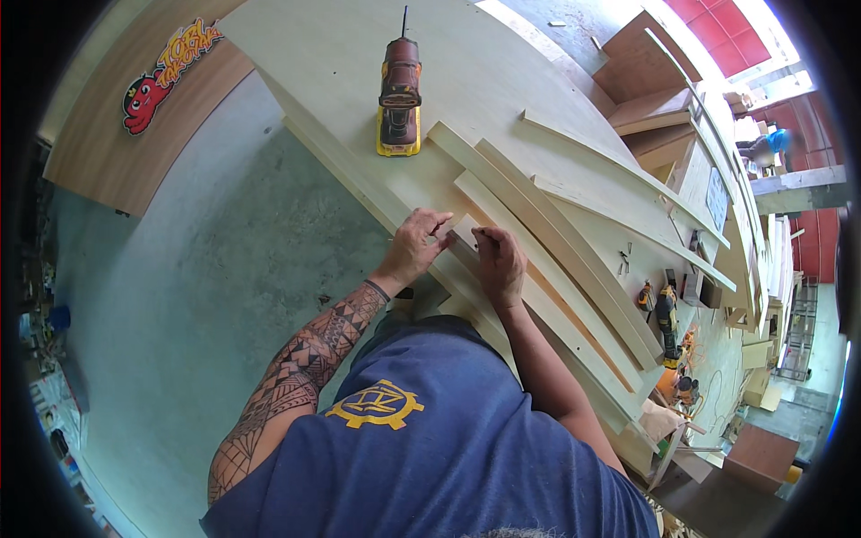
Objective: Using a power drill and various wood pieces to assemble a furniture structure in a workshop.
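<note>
Just in front of my body, my two hands meet at the end of a pale wooden strip (464,230). My left hand (418,246) has curled fingers, with thumb and forefinger at the strip's left edge. On the other side, my right hand (502,266) pinches thumb and fingers together over the strip; whatever is between them is too small to make out. Farther off, a cordless drill (400,100) with a yellow base stands on the large pale board (327,67), its long bit pointing away from me.
Several long wooden strips (574,260) lie slantwise to the right. Beyond them are more power tools (667,314) and wooden boxes (659,76). At left, a brown panel (134,108) stands over the concrete floor (215,224). A person in blue (777,142) is far right.
</note>
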{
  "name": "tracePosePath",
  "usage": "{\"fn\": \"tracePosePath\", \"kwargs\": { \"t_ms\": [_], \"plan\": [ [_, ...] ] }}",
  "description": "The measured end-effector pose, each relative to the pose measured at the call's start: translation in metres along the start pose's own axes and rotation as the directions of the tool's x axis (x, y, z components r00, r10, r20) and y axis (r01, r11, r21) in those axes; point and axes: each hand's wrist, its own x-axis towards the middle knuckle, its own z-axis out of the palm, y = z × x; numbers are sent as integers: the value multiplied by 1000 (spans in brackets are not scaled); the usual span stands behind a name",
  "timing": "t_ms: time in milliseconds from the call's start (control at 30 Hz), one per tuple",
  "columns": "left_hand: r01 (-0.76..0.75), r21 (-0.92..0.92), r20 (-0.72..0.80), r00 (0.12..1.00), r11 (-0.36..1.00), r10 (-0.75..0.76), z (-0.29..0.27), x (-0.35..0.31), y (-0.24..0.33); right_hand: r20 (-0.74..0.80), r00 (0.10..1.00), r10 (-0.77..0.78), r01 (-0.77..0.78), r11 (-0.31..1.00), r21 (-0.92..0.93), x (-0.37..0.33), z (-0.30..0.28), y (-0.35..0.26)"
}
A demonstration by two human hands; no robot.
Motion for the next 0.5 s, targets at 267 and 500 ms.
{"fn": "tracePosePath", "kwargs": {
  "t_ms": [267, 500],
  "plan": [
    [34, -150, -70, 997, 988, -45, 13, -12, -10, 50, 999, -9, 10, 1000, -4, 5, -3, -10],
    [28, -189, -22, 999, 982, -32, 8, -2, -13, 72, 994, -80, 91, 981, -169, 6, -3, -4]
  ]
}}
